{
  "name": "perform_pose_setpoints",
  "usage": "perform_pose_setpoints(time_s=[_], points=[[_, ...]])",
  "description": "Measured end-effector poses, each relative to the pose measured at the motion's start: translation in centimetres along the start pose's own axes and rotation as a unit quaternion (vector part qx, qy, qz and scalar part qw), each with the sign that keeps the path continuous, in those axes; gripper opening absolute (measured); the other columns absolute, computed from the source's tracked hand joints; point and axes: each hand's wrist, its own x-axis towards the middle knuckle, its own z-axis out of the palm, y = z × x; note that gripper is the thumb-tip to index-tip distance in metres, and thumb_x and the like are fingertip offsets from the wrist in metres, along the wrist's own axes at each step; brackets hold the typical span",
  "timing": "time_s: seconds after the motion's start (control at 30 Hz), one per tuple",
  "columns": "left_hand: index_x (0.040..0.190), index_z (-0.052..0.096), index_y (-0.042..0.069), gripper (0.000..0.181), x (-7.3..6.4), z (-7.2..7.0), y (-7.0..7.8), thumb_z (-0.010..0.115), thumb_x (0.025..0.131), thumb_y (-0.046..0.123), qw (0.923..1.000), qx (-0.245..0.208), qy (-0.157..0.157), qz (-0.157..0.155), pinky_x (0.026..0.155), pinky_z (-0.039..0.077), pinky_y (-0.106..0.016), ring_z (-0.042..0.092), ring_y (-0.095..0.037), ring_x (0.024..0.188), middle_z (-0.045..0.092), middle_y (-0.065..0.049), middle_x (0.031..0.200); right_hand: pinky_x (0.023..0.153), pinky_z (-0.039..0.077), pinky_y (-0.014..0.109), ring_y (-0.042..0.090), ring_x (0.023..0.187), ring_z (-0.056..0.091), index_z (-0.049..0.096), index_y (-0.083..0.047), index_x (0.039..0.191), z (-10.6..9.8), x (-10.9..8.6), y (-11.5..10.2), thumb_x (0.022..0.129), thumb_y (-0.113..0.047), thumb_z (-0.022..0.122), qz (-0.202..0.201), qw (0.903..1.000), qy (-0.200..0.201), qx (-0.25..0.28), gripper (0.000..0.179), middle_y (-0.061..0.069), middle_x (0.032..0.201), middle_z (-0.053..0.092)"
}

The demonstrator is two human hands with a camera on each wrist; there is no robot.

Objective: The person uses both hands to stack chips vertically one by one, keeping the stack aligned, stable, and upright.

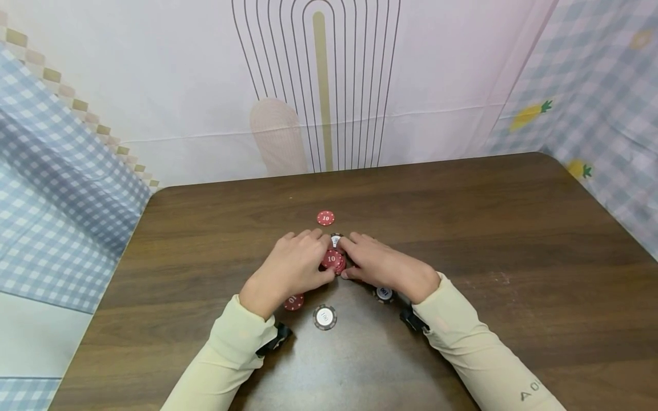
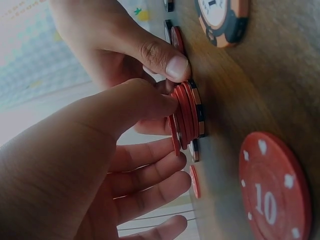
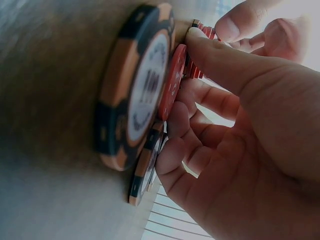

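A short stack of red poker chips point(image 1: 332, 260) sits on a black-and-orange chip point(image 2: 201, 112) between the two hands. My left hand point(image 1: 293, 262) pinches the tilted top red chip point(image 2: 175, 142) at the stack with thumb and forefinger, its other fingers spread. From the opposite side, my right hand point(image 1: 385, 265) holds the stack's edge, thumb on the near side and forefinger behind. Its other fingers reach a loose red chip point(image 3: 173, 82) and a black-and-orange chip point(image 3: 146, 167) in the right wrist view.
On the brown wooden table point(image 1: 514, 228), a red chip point(image 1: 325, 218) and a black-and-white chip point(image 1: 336, 240) lie beyond the stack. Nearer lie another red chip point(image 1: 293, 302) and two black-rimmed chips point(image 1: 325, 317). Patterned cloth point(image 1: 180, 85) hangs behind the table.
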Motion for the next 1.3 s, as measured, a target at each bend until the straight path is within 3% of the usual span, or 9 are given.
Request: perform_pose_setpoints(time_s=[0.57,0.97,1.3], points=[[0.118,0.07,0.007,0.043,-0.05,0.2,0.1,0.073,0.094,0.042,1.0,0.006,0.003,-0.002,0.094,0.055,-0.049,0.068,-0.026,0.104,0.07,-0.007,0.107,0.097,0.05,0.05,0.028,0.104,0.058,0.057,-0.002,0.132,0.03,-0.06,0.07,0.1,-0.021,0.074,-0.013,0.9999,0.01,-0.003,0.04,0.011,0.113,0.059],[0.109,0.069,0.009,0.038,0.01,0.51,0.23,0.075,0.092,0.042,0.9996,0.022,0.017,0.012,0.084,0.056,-0.047,0.069,-0.025,0.096,0.069,-0.004,0.098,0.098,0.05,0.053,0.031,0.106,0.059,0.057,-0.003,0.13,0.11,-0.03,0.02,0.099,-0.021,0.075,-0.013,0.9998,0.015,-0.007,0.039,0.012,0.113,0.059],[0.109,0.069,0.01,0.041,0.06,0.42,0.25,0.076,0.092,0.046,0.9998,0.018,0.001,0.004,0.085,0.056,-0.046,0.069,-0.024,0.099,0.069,-0.003,0.101,0.099,0.049,0.052,0.033,0.109,0.06,0.056,-0.002,0.134,0.11,-0.04,0.17,0.1,-0.021,0.074,-0.02,0.9996,0.017,-0.004,0.043,0.014,0.116,0.059]])
